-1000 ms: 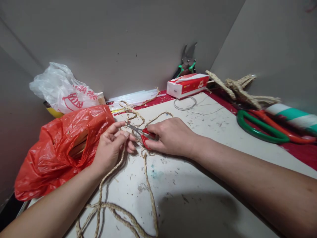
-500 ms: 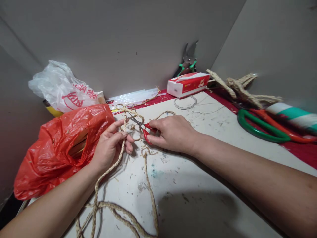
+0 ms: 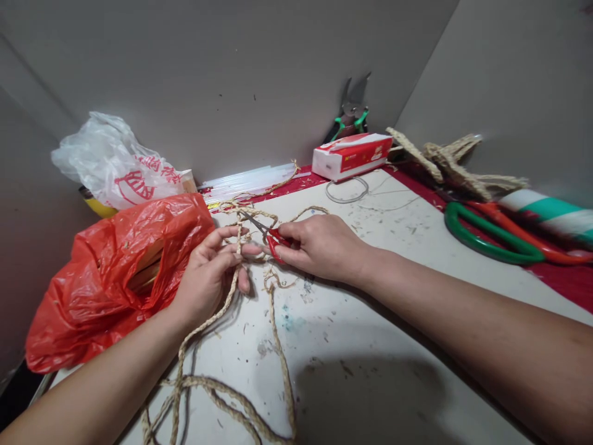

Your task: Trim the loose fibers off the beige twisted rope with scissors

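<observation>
Between its thumb and fingers, my left hand [image 3: 210, 262] pinches a tan braided straw rope [image 3: 204, 320], which runs down to loose loops at the table's near edge. My right hand [image 3: 324, 247] grips small scissors [image 3: 274, 240] by their red handles. Their grey blades point left toward the rope just above my left fingers, and the blades look closed or nearly so. Another stretch of the rope, with a frayed knot [image 3: 272, 281], hangs down the middle of the table. More rope lies curled behind the scissors, partly hidden by my hands.
Left stand a red plastic bag [image 3: 120, 259] and a white plastic bag [image 3: 125, 161]. Behind are clear sticks [image 3: 259, 181], a red-and-white box [image 3: 352, 157], a wire ring [image 3: 347, 191] and pruning shears [image 3: 352, 108]. Large green-and-orange-handled scissors [image 3: 495, 238] and straw bundles [image 3: 454, 161] lie right.
The red scissor handles have come together and the blades have closed. My left fingers and the rope have shifted slightly right, and the index finger now stretches toward the scissors.
</observation>
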Available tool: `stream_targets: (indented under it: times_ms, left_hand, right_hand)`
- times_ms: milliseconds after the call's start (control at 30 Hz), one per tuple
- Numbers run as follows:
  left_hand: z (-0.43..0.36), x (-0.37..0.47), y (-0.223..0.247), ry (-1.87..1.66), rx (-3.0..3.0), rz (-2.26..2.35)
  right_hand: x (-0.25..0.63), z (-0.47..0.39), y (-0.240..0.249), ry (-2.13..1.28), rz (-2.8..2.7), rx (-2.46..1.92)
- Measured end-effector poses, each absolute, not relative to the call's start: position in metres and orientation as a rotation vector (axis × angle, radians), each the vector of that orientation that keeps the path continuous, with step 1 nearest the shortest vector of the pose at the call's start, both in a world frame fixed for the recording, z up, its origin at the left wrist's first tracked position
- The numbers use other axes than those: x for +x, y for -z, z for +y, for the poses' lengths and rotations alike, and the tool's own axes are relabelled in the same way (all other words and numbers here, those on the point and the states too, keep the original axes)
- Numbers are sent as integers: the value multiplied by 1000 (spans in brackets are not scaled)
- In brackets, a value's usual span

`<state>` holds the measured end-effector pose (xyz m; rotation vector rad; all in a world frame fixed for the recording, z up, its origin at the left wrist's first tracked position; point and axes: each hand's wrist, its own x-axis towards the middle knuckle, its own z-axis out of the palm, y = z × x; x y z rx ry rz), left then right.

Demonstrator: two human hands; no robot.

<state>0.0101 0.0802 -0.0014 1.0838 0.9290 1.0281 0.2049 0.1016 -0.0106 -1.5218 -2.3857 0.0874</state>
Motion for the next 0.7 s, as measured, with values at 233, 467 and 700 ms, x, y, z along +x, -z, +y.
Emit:
stream_targets:
  times_ms: [233, 467, 700]
  left_hand:
    - [80, 11, 3, -1103, 1125, 948]
    - [78, 10, 0, -1164, 1148, 1048]
    - [77, 13, -1, -1164, 1158, 1092]
  right_hand:
    - [204, 100, 9, -82, -2404, -1508]
    - [204, 100, 9, -14, -2387, -1530]
    - [202, 96, 5, 194, -2460, -1566]
